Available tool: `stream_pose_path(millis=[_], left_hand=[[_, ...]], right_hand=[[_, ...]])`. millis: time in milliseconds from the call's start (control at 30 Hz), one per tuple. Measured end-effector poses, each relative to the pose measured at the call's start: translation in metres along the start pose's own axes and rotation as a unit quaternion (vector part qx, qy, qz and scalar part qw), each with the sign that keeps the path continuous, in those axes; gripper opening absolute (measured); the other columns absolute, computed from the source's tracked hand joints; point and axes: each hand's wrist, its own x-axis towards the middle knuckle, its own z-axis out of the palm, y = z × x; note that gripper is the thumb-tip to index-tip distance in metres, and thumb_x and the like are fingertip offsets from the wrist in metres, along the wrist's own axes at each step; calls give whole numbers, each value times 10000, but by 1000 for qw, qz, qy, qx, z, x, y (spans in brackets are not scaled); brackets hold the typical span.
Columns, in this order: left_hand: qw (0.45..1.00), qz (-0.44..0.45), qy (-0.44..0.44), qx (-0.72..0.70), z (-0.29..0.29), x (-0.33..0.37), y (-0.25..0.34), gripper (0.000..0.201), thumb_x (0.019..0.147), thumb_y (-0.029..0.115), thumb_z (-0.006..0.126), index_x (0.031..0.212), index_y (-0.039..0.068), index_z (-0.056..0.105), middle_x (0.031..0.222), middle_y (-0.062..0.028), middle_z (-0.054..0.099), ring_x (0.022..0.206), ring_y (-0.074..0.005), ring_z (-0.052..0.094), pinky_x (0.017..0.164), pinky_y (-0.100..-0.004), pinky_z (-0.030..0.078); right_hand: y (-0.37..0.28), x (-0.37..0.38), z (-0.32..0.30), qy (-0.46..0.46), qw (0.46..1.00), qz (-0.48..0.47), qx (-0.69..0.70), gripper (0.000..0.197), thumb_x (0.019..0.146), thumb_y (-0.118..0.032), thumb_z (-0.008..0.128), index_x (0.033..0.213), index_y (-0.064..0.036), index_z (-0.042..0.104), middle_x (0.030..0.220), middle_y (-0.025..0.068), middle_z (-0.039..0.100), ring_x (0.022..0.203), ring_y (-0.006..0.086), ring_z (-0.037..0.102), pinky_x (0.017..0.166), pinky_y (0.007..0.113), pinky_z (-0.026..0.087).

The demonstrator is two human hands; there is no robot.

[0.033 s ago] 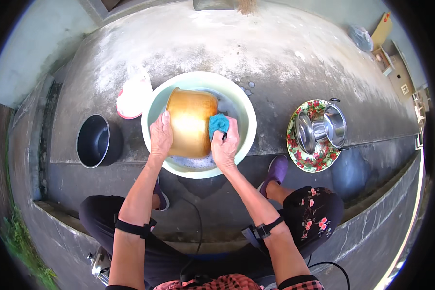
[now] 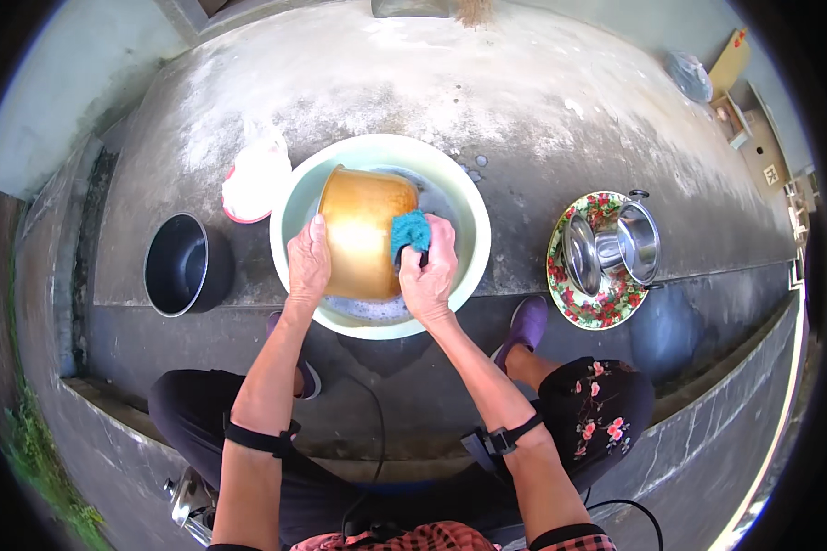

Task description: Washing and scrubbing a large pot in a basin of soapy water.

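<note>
A golden-brown metal pot [image 2: 363, 243] lies tilted on its side in a pale green basin [image 2: 475, 230], over soapy water [image 2: 363, 310]. My left hand [image 2: 309, 262] is closed on the pot's rim at its left side; some of its fingers are hidden by the pot. In my right hand [image 2: 429, 271] is a teal scrubbing pad [image 2: 410, 231], gripped between the fingers and pressed against the pot near its base. Dark stains mark the pot's surface around the base.
On the left stand a black pot [image 2: 179, 264] and a white plastic bag [image 2: 255, 184] on a red-rimmed dish. To the right, a floral tray [image 2: 606, 317] bears a steel pot [image 2: 641, 243] and a lid [image 2: 580, 255]. A steel vessel [image 2: 191, 505] sits behind my left elbow.
The scrubbing pad has shifted slightly left, further onto the pot's side. My left hand and the pot have hardly moved.
</note>
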Motion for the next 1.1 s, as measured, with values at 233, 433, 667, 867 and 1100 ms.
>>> stream_pose_path(millis=[233, 433, 667, 867, 1100], left_hand=[[999, -34, -41, -9, 7, -22, 7, 413, 966, 273, 333, 734, -33, 485, 640, -219, 485, 592, -395, 488, 569, -443, 382], [998, 0, -60, -8, -6, -41, 3, 399, 968, 256, 322, 714, -28, 438, 645, -180, 403, 615, -381, 431, 577, -443, 367], [995, -72, -40, -64, 0, -46, -6, 384, 967, 268, 338, 748, -27, 450, 663, -184, 413, 593, -362, 423, 581, -417, 367], [987, -101, -2, -124, 4, -38, 6, 305, 969, 251, 335, 882, -7, 472, 706, -149, 473, 615, -236, 462, 595, -361, 398], [988, -94, -77, -90, 17, 41, 50, 299, 925, 246, 407, 870, -31, 504, 689, -183, 498, 660, -242, 502, 681, -392, 412]], right_hand=[[-30, 56, 38, -276, 946, -100, -140, 251, 724, -54, 540, 975, -46, 541, 978, 145, 526, 924, 346, 487, 822, 455, 404], [78, 141, 111, -510, 837, 43, -192, 332, 830, -222, 422, 1076, -49, 564, 1109, 171, 566, 979, 294, 548, 846, 391, 421], [45, 129, 114, -558, 780, 189, -211, 335, 811, -206, 401, 1020, -16, 580, 1121, 181, 572, 990, 327, 557, 878, 391, 423], [-18, 56, 58, -288, 930, -131, -188, 247, 722, -126, 590, 963, -83, 566, 1161, 76, 528, 1067, 303, 460, 778, 462, 389], [-8, -3, -16, -216, 939, -225, -144, 425, 562, -111, 691, 968, -111, 565, 1139, 21, 508, 1025, 253, 455, 748, 403, 373]])
